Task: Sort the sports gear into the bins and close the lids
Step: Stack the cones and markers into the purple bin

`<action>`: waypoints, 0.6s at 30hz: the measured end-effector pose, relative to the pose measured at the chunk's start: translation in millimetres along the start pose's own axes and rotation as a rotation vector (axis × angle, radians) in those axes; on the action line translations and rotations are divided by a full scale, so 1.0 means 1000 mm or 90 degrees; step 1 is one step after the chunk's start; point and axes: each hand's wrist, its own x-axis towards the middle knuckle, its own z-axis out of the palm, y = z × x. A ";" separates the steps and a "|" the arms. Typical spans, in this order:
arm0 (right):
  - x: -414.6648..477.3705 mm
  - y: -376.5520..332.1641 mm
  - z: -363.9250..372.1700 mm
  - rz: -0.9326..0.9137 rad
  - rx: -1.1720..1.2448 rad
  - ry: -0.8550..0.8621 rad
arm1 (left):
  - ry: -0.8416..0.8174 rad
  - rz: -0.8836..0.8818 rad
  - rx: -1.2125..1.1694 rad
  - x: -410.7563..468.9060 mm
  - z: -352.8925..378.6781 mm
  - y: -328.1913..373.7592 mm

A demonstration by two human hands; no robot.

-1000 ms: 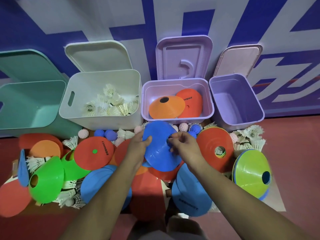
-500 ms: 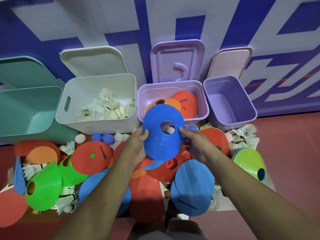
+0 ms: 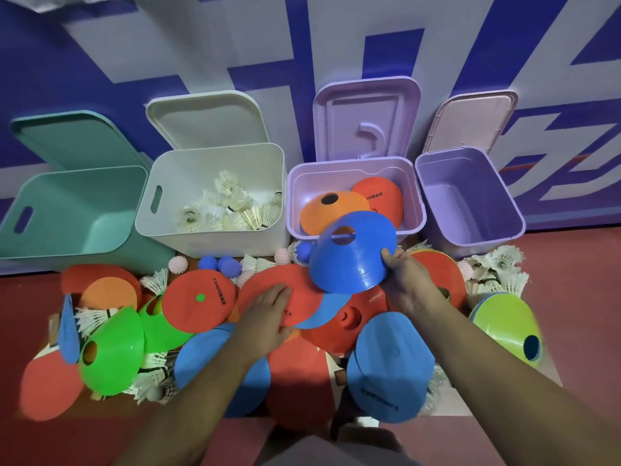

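Note:
My right hand point(image 3: 405, 280) grips the rim of a blue disc cone point(image 3: 353, 253), held tilted over the front wall of the lilac bin point(image 3: 411, 196). Inside that bin lie an orange cone point(image 3: 331, 213) and a red cone point(image 3: 378, 196). With its fingers straight, my left hand point(image 3: 268, 314) rests flat on a red cone point(image 3: 289, 297) in the pile on the floor. The white bin point(image 3: 268, 169) holds several shuttlecocks point(image 3: 232, 210). Both the teal bin point(image 3: 70, 213) and the purple bin point(image 3: 470, 200) hold nothing. All lids are up against the wall.
Red, orange, blue and green cones point(image 3: 111, 354) cover the floor in front of the bins. Spiky blue balls point(image 3: 221, 264), pink balls point(image 3: 178, 264) and loose shuttlecocks point(image 3: 500, 267) lie among them. A yellow-green cone point(image 3: 507, 327) lies at the right.
My left hand let go of the blue cone and dropped onto a red cone in the pile. My right hand alone carried the blue cone up and right to the lilac bin.

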 end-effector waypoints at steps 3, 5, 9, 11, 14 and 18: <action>0.000 0.002 0.001 0.006 -0.010 0.007 | 0.075 0.020 0.043 -0.002 -0.001 -0.004; -0.001 0.000 0.003 0.003 -0.006 0.008 | 0.139 0.034 0.053 0.000 -0.003 -0.004; -0.001 -0.007 0.005 -0.008 0.024 0.001 | 0.215 -0.010 0.012 0.011 -0.022 0.004; -0.005 -0.013 0.011 -0.020 0.031 -0.030 | 0.223 -0.017 -0.028 0.018 -0.032 0.006; -0.006 -0.028 0.024 -0.054 0.067 -0.066 | 0.347 -0.048 -0.096 0.022 -0.052 0.006; 0.008 -0.046 0.036 -0.096 0.140 -0.034 | 0.455 -0.110 -0.327 0.023 -0.090 0.005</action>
